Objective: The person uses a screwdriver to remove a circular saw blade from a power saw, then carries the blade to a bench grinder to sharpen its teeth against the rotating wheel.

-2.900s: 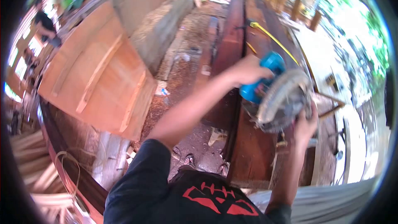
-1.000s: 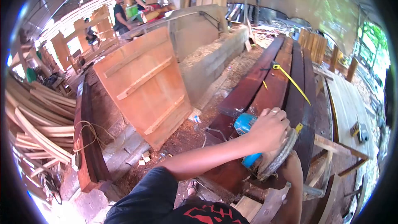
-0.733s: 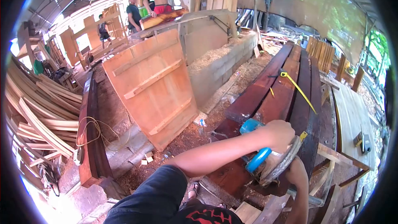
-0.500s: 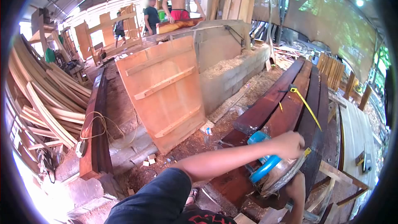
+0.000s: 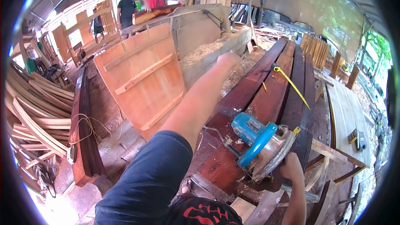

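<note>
1. Dark planks (image 5: 268, 104) carry our circular saw (image 5: 256, 139).
2. Our left hand (image 5: 228, 60) is raised, fingers seemingly curled, opening unclear.
3. Our right hand (image 5: 291, 166) meets the circular saw, fingers hidden, grip unclear.

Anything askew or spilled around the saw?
Yes, minor: the tape measure lies extended, slanting across the dark planks rather than squared to them. Sawdust is heaped along the low block wall, probably ordinary shop waste. No obvious damage to the circular saw, though its blade edge isn't clear.
</note>
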A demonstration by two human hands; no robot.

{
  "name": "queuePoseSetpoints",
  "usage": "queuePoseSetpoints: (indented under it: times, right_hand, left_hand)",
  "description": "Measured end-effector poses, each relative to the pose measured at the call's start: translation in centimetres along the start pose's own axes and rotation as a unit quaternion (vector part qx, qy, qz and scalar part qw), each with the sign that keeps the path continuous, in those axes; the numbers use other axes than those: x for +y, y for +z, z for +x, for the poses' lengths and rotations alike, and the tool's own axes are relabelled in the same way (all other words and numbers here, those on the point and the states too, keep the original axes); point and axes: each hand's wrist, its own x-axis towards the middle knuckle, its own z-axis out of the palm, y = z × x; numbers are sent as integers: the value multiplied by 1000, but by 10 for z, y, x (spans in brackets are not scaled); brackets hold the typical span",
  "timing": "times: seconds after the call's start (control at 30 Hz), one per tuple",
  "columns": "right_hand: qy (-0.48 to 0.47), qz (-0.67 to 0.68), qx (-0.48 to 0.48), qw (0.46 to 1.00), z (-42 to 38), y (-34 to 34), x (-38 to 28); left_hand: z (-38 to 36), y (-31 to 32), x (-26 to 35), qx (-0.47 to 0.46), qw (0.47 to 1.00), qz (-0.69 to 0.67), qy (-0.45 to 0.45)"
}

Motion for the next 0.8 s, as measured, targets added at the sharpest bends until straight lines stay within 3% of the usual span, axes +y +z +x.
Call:
queuePoseSetpoints:
  times: [0.07,0.13,0.17,0.23,0.3,0.33,0.4,0.5,0.57,0.7,0.8]
  right_hand:
    - [-66,29,29,997,1,0,-7]
    - [-94,43,45,994,5,5,5]
    - [-90,36,49,994,5,7,7]
    - [-76,74,39,994,2,2,3]
    - [-14,87,45,995,4,7,8]
    - [-53,83,55,994,7,15,21]
    - [-67,77,48,994,7,16,25]
    - [-64,87,37,993,1,9,17]
    - [-72,123,93,985,-1,22,21]
    - [-32,137,147,979,-3,35,17]
    - [-51,54,174,982,-2,35,9]
  left_hand:
    - [-19,0,18,28,999,-8,-17]
    - [2,12,36,-6,978,119,173]
    - [-42,11,52,19,978,-21,208]
    - [-135,7,86,39,908,-289,301]
    - [-167,19,107,19,879,-252,404]
    - [-192,12,118,-63,890,-253,374]
    - [-225,15,130,-7,841,-276,464]
    - [-240,13,142,4,847,-134,514]
    - [-248,15,149,-15,846,-77,527]
    - [-266,8,166,-30,903,-205,377]
    - [-241,17,171,-28,827,-249,503]
